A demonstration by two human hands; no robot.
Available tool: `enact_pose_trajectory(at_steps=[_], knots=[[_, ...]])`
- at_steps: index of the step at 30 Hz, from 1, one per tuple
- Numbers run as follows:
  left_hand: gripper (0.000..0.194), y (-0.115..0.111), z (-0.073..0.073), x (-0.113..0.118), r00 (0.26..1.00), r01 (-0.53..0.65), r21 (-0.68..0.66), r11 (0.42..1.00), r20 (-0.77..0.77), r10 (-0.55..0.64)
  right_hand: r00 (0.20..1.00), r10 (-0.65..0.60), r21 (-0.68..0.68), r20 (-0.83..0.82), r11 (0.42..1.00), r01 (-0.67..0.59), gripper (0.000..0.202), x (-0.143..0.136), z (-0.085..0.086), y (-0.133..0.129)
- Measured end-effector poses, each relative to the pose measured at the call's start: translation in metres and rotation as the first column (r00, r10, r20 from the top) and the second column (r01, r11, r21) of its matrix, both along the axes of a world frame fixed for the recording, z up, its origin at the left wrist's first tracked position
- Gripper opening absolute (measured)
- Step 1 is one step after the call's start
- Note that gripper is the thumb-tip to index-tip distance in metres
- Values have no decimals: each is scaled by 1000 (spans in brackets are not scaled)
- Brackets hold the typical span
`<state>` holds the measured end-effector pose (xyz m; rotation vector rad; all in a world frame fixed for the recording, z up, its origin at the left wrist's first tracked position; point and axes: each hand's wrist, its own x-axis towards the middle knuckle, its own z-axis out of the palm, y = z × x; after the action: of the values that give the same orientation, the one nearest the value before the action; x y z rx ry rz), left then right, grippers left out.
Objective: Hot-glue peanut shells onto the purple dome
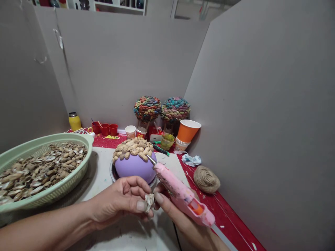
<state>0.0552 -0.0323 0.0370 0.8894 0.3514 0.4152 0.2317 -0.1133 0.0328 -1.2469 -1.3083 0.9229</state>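
A piece of peanut shell is pinched between the thumb and fingers of my left hand, its pale inside showing. My right hand holds a pink glue gun, its metal nozzle pointing up and left toward the ball. The right thumb tip is at the shell piece's edge; I cannot tell if it touches. Just beyond both hands sits a purple ball, resting in a round dish that is mostly hidden. Peanut shells cover the ball's upper part, while its lower front is bare purple.
At left stands a green basket full of peanut shells. Behind are two multicoloured balls, red cups, a yellow bottle and an orange paper bucket. A twine ball lies at right. Grey panels surround the table.
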Motion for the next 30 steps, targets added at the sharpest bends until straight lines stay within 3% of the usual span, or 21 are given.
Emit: enact_pose_trajectory(at_steps=[12, 19, 23, 26, 28, 30], knots=[[37, 1, -5, 0, 994, -104, 172, 980, -12, 108, 993, 115, 15, -37, 993, -114, 30, -2, 5, 4], [38, -3, -4, 2, 994, -106, 135, 985, 17, 105, 996, 75, -38, -57, 996, -77, 36, -2, 6, -1], [38, -5, -4, 3, 997, -58, 66, 996, 57, 54, 993, 66, -25, -101, 997, -68, 42, 0, -3, -3], [39, -4, -2, 2, 998, -39, 14, 999, 57, 38, 999, 30, 29, -35, 999, -29, 40, 6, -10, -2], [40, -2, 4, 0, 996, -74, 28, 997, 42, 73, 999, -18, 91, -39, 996, 21, 38, 9, -14, 0], [38, 0, 12, -4, 988, -152, 141, 978, -5, 154, 994, -42, 142, -99, 988, 56, 36, 12, -17, 2]])
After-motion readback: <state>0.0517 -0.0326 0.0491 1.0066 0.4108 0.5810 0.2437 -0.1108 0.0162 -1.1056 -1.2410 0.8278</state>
